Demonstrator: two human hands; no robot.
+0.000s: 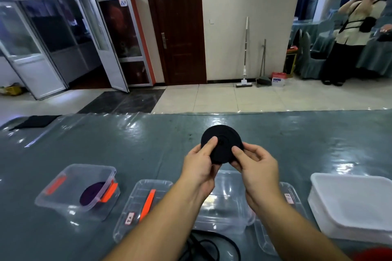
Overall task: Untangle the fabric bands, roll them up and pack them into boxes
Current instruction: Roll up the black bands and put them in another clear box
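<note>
A rolled black fabric band [222,139] forms a flat round disc held up above the table's middle. My left hand [201,165] pinches its left side with the thumb on the face. My right hand [257,167] pinches its lower right edge. Under my wrists stands a clear plastic box [228,212], partly hidden by my arms. At the left, another clear box [70,195] with orange clips holds a rolled purple band [91,194]. Loose black band [209,246] lies tangled at the near edge between my forearms.
A clear lid with an orange clip [146,203] lies between the two boxes. Another clear lid [292,199] shows right of my right arm. A white lidded tub [352,203] stands at the right. Black cloth [36,122] lies far left. A person stands at the back right.
</note>
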